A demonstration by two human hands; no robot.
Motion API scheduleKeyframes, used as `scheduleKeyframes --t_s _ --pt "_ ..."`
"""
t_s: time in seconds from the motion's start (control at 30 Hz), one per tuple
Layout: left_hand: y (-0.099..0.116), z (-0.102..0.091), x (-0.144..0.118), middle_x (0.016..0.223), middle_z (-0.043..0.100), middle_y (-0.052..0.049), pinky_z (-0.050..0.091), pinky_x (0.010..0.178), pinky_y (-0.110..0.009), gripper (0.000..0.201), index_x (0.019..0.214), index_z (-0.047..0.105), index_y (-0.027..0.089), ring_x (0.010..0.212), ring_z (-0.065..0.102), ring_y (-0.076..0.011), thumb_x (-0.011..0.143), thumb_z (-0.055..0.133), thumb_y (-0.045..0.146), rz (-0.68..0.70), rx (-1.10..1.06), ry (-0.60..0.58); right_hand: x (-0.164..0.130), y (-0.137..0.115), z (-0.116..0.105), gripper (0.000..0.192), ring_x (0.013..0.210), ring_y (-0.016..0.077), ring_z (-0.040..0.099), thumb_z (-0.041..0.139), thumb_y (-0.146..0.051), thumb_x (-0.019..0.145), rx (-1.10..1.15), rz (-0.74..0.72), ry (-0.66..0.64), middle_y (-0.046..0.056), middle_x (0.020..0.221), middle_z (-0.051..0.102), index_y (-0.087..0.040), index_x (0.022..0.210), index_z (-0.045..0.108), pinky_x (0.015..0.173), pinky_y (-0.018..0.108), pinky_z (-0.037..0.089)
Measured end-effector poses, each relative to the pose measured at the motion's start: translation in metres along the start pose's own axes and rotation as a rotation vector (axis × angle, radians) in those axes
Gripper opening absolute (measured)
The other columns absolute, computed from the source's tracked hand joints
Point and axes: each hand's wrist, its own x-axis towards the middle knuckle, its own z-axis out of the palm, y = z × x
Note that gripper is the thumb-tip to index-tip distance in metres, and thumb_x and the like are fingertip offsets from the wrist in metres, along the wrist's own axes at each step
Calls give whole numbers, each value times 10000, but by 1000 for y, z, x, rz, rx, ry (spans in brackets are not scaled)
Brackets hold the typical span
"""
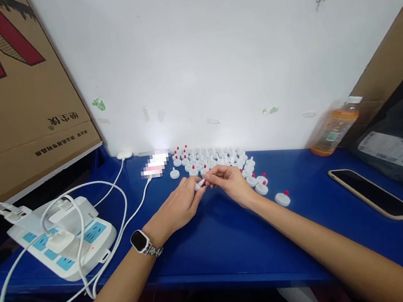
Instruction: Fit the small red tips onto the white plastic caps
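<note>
My left hand [179, 206] and my right hand [231, 182] meet over the blue table [214, 248], fingertips pinching one small white piece with a red tip [200, 185] between them. Behind the hands lies a cluster of several white caps with red tips [212, 159], near the wall. One more white cap with a red tip [282, 198] sits alone to the right of my right wrist. A smartwatch [140, 241] is on my left wrist.
A white power strip [64, 238] with plugs and white cables lies at left. A cardboard box [11, 87] leans at far left. A phone [374, 192] lies face up at right, with an orange bottle [334, 131] and a dark bag [401, 144] behind it.
</note>
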Motion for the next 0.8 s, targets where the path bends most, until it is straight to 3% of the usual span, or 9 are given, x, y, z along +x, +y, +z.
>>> scheduleKeyframes --t_s 0.13,0.3,0.43,0.53,0.6,0.67,0.73,0.8 --pt "4 -1 -1 997 564 -81 517 813 -397 330 1131 496 193 921 589 -239 1055 268 418 42 49 30 2 0 4 372 629 128 577 807 -522 709 -34 -42 -11 1 661 659 -178 717 666 675 292 484" --pt "7 -3 -1 1020 569 -100 514 787 -386 328 1130 488 179 893 598 -235 1053 267 409 -5 25 34 4 -6 7 386 666 148 604 755 -547 758 -135 -105 -45 15 699 664 -182 735 630 670 294 495" --pt "4 -4 3 1147 599 -126 497 857 -389 388 1305 426 180 1026 617 -256 1041 317 443 -48 -6 121 18 -22 9 271 680 149 598 667 -444 857 -343 -199 -120 24 741 681 -180 794 653 655 284 483" --pt "-7 -9 4 1100 650 -106 488 781 -365 538 1432 312 178 995 649 -268 1004 413 487 -177 9 174 45 -29 13 168 652 133 575 616 -309 875 -569 -273 -89 18 730 681 -174 784 654 630 265 454" --pt "-18 -15 3 910 675 -55 451 667 -338 448 1310 449 193 825 664 -255 989 425 505 -288 50 134 69 -26 18 126 653 132 585 599 -251 867 -657 -306 -40 15 719 679 -171 779 642 637 259 447" --pt "-29 -20 0 773 659 -33 396 604 -320 319 1010 574 219 713 642 -243 987 414 493 -370 120 47 91 -17 23 79 679 137 609 597 -217 854 -714 -326 -44 17 743 692 -171 808 640 655 258 445" --pt "-37 -23 -2 734 653 -36 355 578 -311 331 802 547 227 672 626 -238 980 419 475 -405 177 -28 110 -6 31 53 702 147 622 604 -200 843 -817 -328 -80 22 763 706 -173 823 644 674 264 435" --pt "-41 -24 -4 742 659 -41 336 570 -306 333 753 516 230 658 621 -237 971 432 467 -414 202 -58 122 2 38 53 715 158 627 615 -195 838 -963 -311 -126 28 766 715 -173 811 654 706 278 419"
